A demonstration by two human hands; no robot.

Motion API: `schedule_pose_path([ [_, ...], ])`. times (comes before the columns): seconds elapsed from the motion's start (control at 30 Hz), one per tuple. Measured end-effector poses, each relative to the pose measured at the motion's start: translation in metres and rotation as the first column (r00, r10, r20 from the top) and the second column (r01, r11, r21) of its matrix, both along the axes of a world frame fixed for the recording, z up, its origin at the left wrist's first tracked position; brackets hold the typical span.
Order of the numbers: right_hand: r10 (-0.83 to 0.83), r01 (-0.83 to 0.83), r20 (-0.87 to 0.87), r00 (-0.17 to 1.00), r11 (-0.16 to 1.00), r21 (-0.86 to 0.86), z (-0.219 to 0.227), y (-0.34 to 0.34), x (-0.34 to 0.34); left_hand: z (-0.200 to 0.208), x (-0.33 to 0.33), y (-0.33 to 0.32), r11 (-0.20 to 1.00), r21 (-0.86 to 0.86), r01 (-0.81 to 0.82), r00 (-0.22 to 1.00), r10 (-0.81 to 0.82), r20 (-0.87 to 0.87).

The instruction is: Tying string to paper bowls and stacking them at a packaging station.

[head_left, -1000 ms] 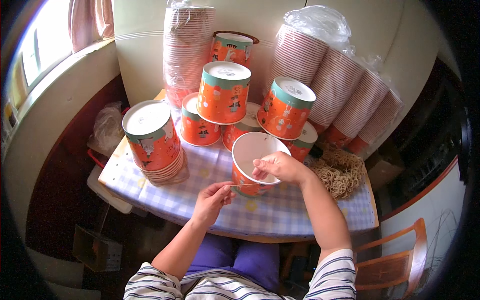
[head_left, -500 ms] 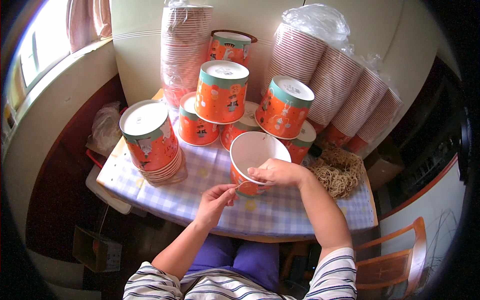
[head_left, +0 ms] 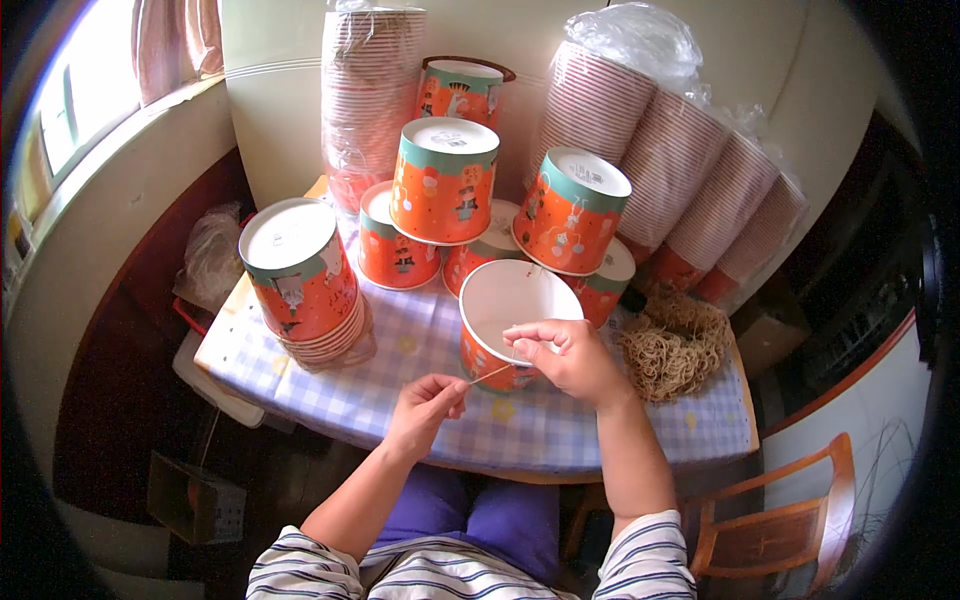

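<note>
Cord [head_left: 490,375] is pinched by left hand [head_left: 428,406], slanted right and away to paper bucket [head_left: 508,298]; far end seems gripped by right hand [head_left: 572,360], nearer rim.

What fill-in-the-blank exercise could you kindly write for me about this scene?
Of the left hand and right hand, the tangled string heap is nearer the ____ one.
The paper bucket behind the thin string stands with its mouth facing ____.
Both sleeves are white with dark ____.
The curtain hangs at the picture's upper ____.

Missing words: right; up; stripes; left.
</note>
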State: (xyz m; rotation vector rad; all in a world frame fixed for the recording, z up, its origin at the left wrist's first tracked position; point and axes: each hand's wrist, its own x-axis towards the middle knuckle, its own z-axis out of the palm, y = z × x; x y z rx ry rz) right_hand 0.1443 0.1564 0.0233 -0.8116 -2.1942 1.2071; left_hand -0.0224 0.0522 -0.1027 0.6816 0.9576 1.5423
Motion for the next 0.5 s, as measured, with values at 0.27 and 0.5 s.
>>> schedule_pose_path([
  [0.27, -0.069, 0.11, -0.17, 0.983, 0.963, 0.245, -0.019, -0.009, -0.001, 0.02, -0.011, -0.006, 0.997, 0.032, 0.075, 0.989, -0.07, -0.133],
  [0.5, -0.09, 0.152, -0.211, 0.973, 0.942, 0.299, -0.021, -0.011, -0.008, 0.03, -0.017, 0.001, 0.945, 0.305, 0.114, 0.991, -0.087, -0.1],
])
